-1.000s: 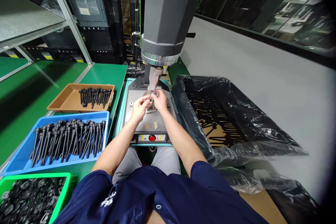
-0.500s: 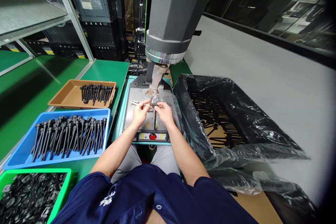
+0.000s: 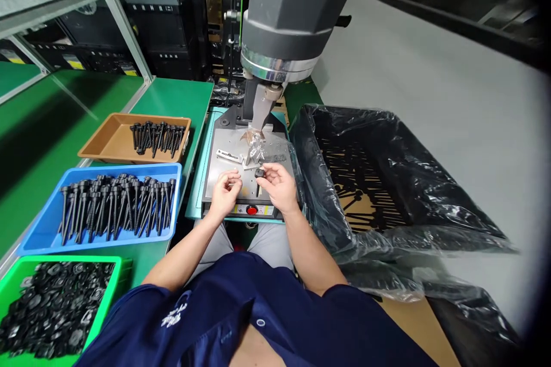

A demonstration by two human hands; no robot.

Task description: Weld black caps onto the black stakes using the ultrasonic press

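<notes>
My right hand (image 3: 279, 187) pinches the head of a black bolt-like part (image 3: 259, 174), whose shaft points down toward me over the metal plate of the machine (image 3: 215, 143). To its left, my left hand (image 3: 226, 195) is held with curled fingers, thumb and fingertips apart, and nothing shows between them. The machine's metal tip (image 3: 260, 109) stands beyond both hands, above a small fixture (image 3: 251, 165) partly covered by clear plastic. A red button (image 3: 252, 210) sits on the machine's front edge.
On the left are a brown tray (image 3: 114, 136) and a blue tray (image 3: 43, 223) of black bolt-like parts, and a green bin (image 3: 114, 281) of small black pieces. A black-lined box (image 3: 365, 112) with similar long parts stands at the right. The machine head (image 3: 293, 11) hangs overhead.
Both hands have moved back from the fixture and apart. The left hand has let go, and the part is now in the right hand alone. The camera view has shifted slightly.
</notes>
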